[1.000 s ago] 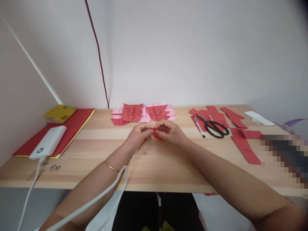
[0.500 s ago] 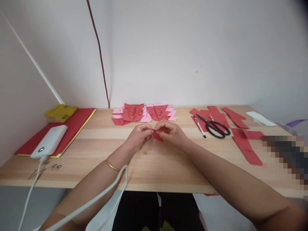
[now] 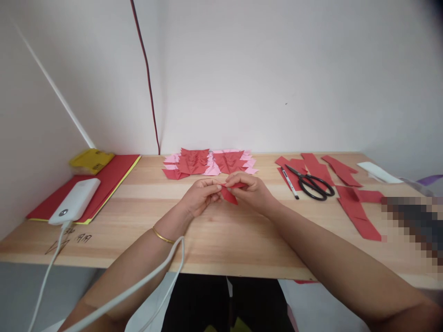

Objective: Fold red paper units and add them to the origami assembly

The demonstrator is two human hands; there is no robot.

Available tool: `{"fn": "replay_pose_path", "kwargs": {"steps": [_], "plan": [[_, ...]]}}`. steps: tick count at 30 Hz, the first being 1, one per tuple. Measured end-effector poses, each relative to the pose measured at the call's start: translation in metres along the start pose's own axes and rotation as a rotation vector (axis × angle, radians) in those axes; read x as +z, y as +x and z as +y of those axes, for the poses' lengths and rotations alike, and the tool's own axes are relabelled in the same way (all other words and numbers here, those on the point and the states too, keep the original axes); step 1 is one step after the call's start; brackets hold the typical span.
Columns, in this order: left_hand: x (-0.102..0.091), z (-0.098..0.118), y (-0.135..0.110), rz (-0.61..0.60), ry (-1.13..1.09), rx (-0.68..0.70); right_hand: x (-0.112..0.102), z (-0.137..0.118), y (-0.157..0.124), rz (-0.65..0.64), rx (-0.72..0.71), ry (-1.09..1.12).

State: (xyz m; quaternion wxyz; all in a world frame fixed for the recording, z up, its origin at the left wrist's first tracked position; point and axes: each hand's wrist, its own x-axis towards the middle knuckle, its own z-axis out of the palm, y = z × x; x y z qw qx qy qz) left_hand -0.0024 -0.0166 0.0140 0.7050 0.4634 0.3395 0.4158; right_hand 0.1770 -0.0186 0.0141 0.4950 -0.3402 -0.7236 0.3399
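Observation:
A small folded piece of red paper (image 3: 230, 195) is held between both hands above the middle of the wooden table (image 3: 221, 244). My left hand (image 3: 202, 196) pinches its left corner between thumb and forefinger. The fingers of my right hand (image 3: 251, 191) are closed on its right side and hide part of it. One flap of the paper points down toward me. Behind the hands, near the wall, lie rows of folded red paper pieces (image 3: 194, 161) and pink paper pieces (image 3: 212, 169) with pointed ends.
Right of the hands lie black-handled scissors (image 3: 315, 186), a pen (image 3: 290, 183) and red paper strips (image 3: 358, 214). At left, a white power bank (image 3: 75, 200) and a yellow packet (image 3: 92, 161) rest on red sheets (image 3: 119, 173). A white cable (image 3: 131, 283) crosses my left forearm.
More of the red paper shows between the hands, its flap now hanging lower and wider. My view has shifted slightly, and both hands keep their grip.

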Motion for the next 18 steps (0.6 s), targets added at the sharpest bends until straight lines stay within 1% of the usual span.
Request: {"fn": "replay_pose_path", "kwargs": {"steps": [3,7,11,12,14,16,18], "plan": [[-0.0041,0.0008,-0.0002,-0.030,0.011,-0.005,-0.0019,-0.0010,0.0010,-0.015,0.015,0.010],[-0.0063,-0.0001,0.0005,-0.022,0.051,-0.016,-0.0028,-0.0004,0.0020,-0.060,0.024,0.030],[-0.0036,0.0007,-0.0001,-0.008,0.055,-0.024,-0.0023,0.0003,0.0013,-0.087,0.041,0.038],[-0.0027,0.0010,-0.0004,0.004,0.059,-0.017,-0.0023,-0.0001,0.0009,-0.092,0.070,0.040],[-0.0015,0.0015,-0.0008,0.036,0.065,0.010,-0.0027,-0.0015,0.0000,-0.109,0.175,0.093],[-0.0017,0.0019,-0.0010,0.062,0.064,0.041,-0.0041,-0.0030,-0.0003,-0.133,0.267,0.194],[-0.0029,0.0022,-0.0010,0.085,0.057,0.077,-0.0062,-0.0040,0.0001,-0.164,0.363,0.345]]}}
